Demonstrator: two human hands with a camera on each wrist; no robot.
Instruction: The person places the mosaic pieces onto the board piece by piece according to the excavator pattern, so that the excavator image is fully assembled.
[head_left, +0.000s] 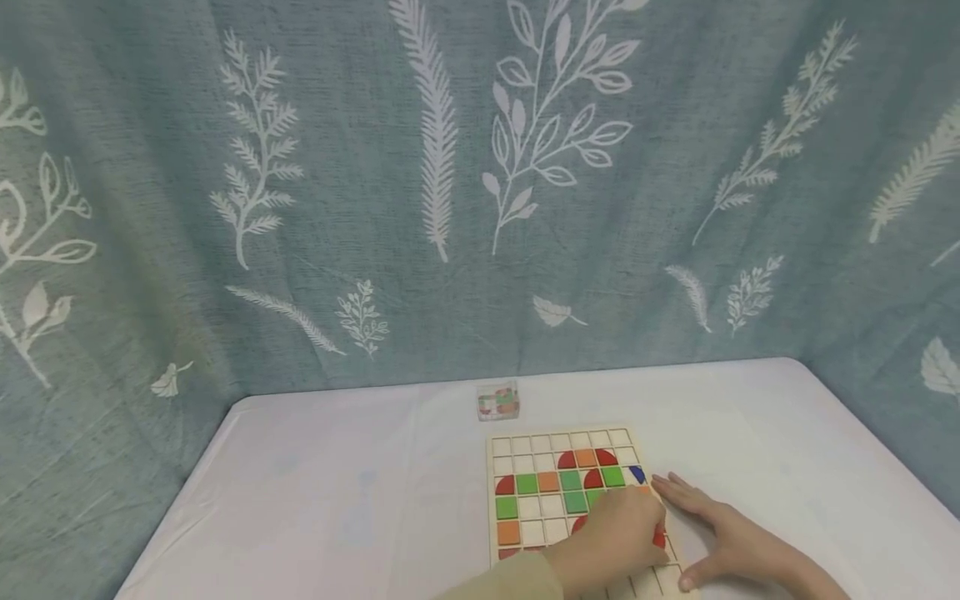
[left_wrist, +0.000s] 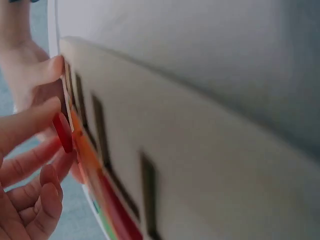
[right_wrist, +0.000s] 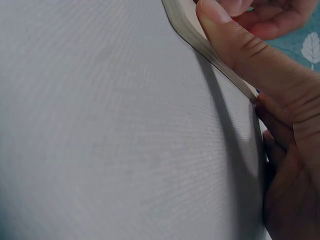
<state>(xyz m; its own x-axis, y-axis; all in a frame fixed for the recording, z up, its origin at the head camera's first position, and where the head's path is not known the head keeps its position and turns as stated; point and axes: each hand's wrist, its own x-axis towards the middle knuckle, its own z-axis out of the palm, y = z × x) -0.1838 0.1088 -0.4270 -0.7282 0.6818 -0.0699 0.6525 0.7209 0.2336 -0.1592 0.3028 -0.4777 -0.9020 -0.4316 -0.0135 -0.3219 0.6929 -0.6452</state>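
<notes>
My left hand (head_left: 611,533) reaches over a pale wooden grid board (head_left: 493,492). Between its thumb and fingers it pinches a thin red tile (left_wrist: 62,132), close over the cells by the board's right side. The hand hides several cells in the head view. At the right edge of the board lies my right hand (head_left: 738,537), its fingers and thumb spread. Its thumb (right_wrist: 235,37) rests on the board's rim in the right wrist view. Green squares (head_left: 527,483), orange squares (head_left: 548,481), red rounded tiles (head_left: 567,459) and a blue piece (head_left: 637,474) sit in the cells.
Just behind the board stands a small clear box (head_left: 498,402) with coloured pieces in it. A white cloth (head_left: 315,492) covers the table. Behind the table hangs a blue-green curtain (head_left: 337,167) with white leaf prints.
</notes>
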